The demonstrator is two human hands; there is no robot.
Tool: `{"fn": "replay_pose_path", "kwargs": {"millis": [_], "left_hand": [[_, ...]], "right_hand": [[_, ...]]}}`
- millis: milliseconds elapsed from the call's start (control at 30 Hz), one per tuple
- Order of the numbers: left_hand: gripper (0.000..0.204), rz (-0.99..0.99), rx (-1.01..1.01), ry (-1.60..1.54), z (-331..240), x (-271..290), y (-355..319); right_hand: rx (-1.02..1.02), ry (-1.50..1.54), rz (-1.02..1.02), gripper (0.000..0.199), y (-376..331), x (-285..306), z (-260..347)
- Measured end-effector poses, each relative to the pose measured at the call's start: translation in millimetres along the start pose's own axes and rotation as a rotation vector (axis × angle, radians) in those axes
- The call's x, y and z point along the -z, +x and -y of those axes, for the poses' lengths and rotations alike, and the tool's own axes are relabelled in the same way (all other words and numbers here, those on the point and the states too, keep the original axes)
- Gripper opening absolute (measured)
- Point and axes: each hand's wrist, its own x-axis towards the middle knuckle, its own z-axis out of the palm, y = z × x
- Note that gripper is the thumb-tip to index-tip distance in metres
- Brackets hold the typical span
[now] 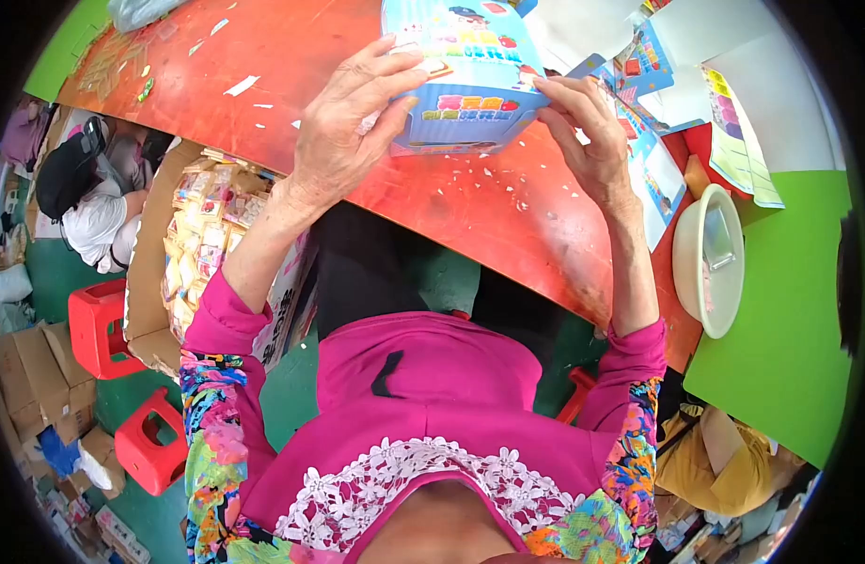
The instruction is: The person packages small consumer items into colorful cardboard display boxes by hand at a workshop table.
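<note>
Blue box [475, 111] is at the far side, just beyond centre, over the red table [508, 226], between both hands. Left hand [343, 132] grasps its left side, fingers over the top edge, thumb at the near corner; right hand [592, 141] pinches the right edge by the fingertips. Neither hand is clenched or released. The two-sided hold probably keeps the box square and steady without squashing thin card (can't tell if its base rests on the table). Blue printed cards [656, 68] lie right of the box, likely so the right hand can reach them. Carton [150, 240] stands open left of the person, beside the table edge, presumably to keep its packets [202, 240] handy. Basin [731, 296] sits at right, clear of the hands, maybe to leave working room.

Counts: one box, two hands, one carton, one basin. Packets: too many to count. Cards overlap, at least two. Red stools [150, 442]: two at left. Co-worker [94, 202]: one, far left. Paper scraps [242, 86]: many, scattered over the table, uncounted.
</note>
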Motion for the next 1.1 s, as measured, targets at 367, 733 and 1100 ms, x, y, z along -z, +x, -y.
{"fn": "replay_pose_path", "kwargs": {"millis": [367,733,1100], "left_hand": [[0.063,0.198,-0.001,0.345,-10.6,8.2,-4.8],[0.08,0.245,-0.088,0.643,-1.5,-32.3,13.0],[0.068,0.236,-0.023,0.329,8.7,-22.8,-9.4]], "right_hand": [[-0.015,-0.052,-0.014,0.054,11.1,-4.8,10.9],[0.212,-0.402,0.044,0.072,30.9,-37.0,2.0],[0.097,0.025,0.187,0.062,23.9,-32.4,-10.9]]}}
